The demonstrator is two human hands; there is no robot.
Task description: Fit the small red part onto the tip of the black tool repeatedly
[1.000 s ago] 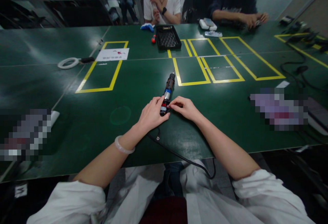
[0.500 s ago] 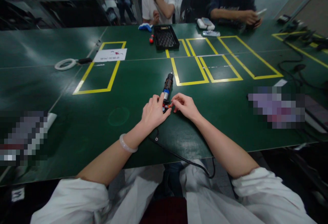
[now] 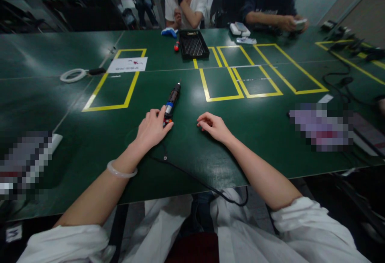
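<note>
An electric screwdriver [image 3: 172, 99] lies on the green table [image 3: 264, 142], its black tip pointing away from me and a blue and silver band around its middle. Over its rear end rests my left hand [image 3: 152, 128], fingers wrapped around the body; small red and orange parts show beside the thumb, and the rest of that end is hidden. A black cord [image 3: 192, 174] with a small ring terminal [image 3: 165, 158] on a short lead trails out under the hand. To the right, apart from the screwdriver, my right hand [image 3: 215, 127] is held with loosely bent fingers, nothing visible in them.
Yellow tape outlines mark the table. Beyond them stand a black tray [image 3: 194, 46], a small red object [image 3: 176, 46] and a blue item [image 3: 169, 33]. A white sheet [image 3: 128, 65] and coiled white cable [image 3: 73, 75] lie left. Two people sit opposite; one holds a pale object [image 3: 300, 23].
My left hand has slid the screwdriver leftward, away from my right hand, which has stayed nearly in place. The cord shifted along. Earlier, my right fingers were at the screwdriver's rear end.
</note>
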